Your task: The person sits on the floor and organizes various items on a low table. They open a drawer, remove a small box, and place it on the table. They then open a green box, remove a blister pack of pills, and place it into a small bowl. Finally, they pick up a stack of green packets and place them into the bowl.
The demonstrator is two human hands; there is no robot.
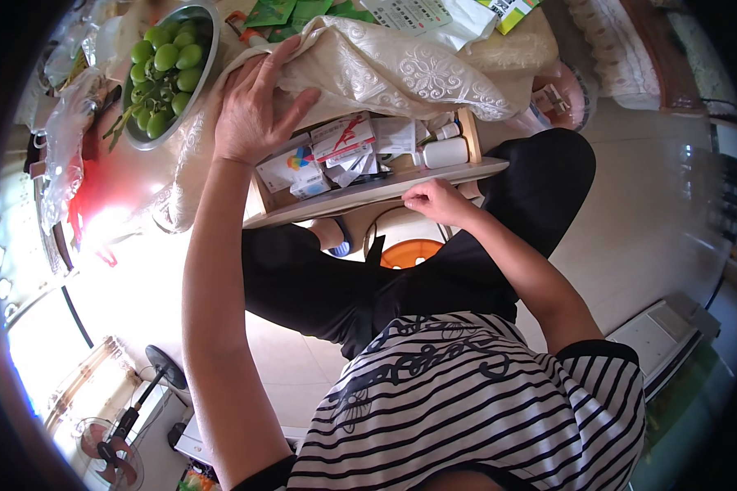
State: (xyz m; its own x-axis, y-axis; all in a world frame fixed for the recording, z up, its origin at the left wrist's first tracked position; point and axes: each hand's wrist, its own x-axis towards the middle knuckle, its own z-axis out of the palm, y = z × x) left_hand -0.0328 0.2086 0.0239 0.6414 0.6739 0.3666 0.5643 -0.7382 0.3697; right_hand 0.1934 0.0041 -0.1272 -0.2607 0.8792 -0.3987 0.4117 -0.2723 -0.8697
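My left hand (258, 110) lies on the raised edge of a cream embroidered tablecloth (434, 74), thumb and fingers apart. Below the cloth, a wooden drawer (368, 192) is pulled out. Inside it are several medicine boxes, among them a white and red box (341, 137) and a white box with a coloured pattern (285, 168). A white plastic bottle (445, 153) lies on its side at the drawer's right end. My right hand (438, 202) is closed at the outer face of the drawer front, its fingers curled; what they grip, if anything, is hidden.
A metal bowl (213, 61) of green fruit stands on the table at the far left. Green packets (303, 12) and white sheets lie at the back. An orange stool (411, 252) shows below the drawer between my legs. A pink bin (580, 94) stands at the right.
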